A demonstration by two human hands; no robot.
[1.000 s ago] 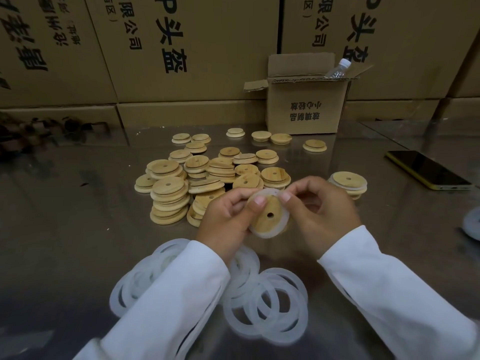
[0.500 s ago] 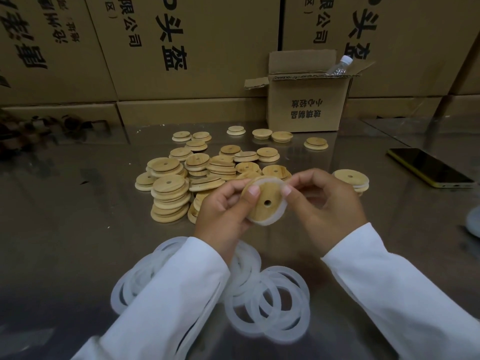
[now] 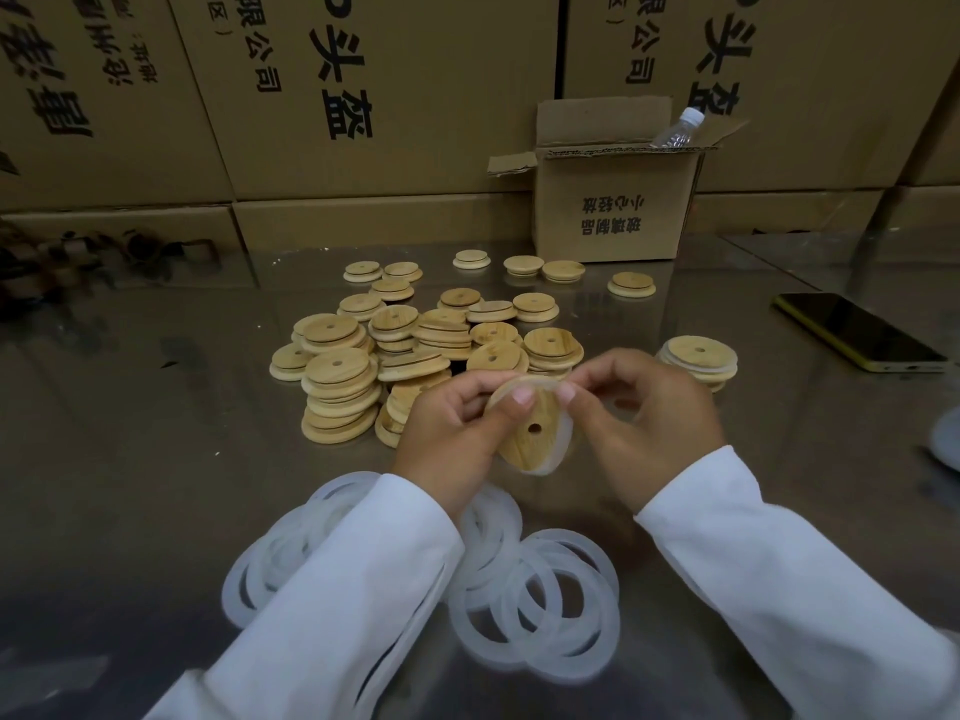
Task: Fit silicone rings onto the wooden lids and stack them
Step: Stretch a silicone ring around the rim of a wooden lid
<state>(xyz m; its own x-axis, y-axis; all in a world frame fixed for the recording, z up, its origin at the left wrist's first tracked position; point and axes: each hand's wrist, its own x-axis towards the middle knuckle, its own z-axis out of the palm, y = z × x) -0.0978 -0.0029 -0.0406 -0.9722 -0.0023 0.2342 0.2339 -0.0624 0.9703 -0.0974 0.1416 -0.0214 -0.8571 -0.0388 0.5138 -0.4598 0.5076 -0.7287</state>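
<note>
A round wooden lid (image 3: 527,439) with a small centre hole is held tilted above the table, a white silicone ring (image 3: 560,449) lying round its right and lower edge. My left hand (image 3: 452,428) pinches the lid's upper left edge. My right hand (image 3: 644,418) pinches the ring at the lid's top. Behind the hands lies a heap of bare wooden lids (image 3: 395,350). A short stack of lids with rings (image 3: 698,356) stands to the right. Loose silicone rings (image 3: 540,595) lie on the table under my forearms.
A metal table (image 3: 130,459) carries everything. A yellow-edged phone (image 3: 857,330) lies at the right. An open small carton (image 3: 613,200) with a plastic bottle (image 3: 678,128) stands at the back, in front of a wall of big cartons (image 3: 363,96). A white object (image 3: 948,444) sits at the right edge.
Both hands, with the lid and ring, have risen a little toward the lid heap. The thumbs stay at the lid's top edge.
</note>
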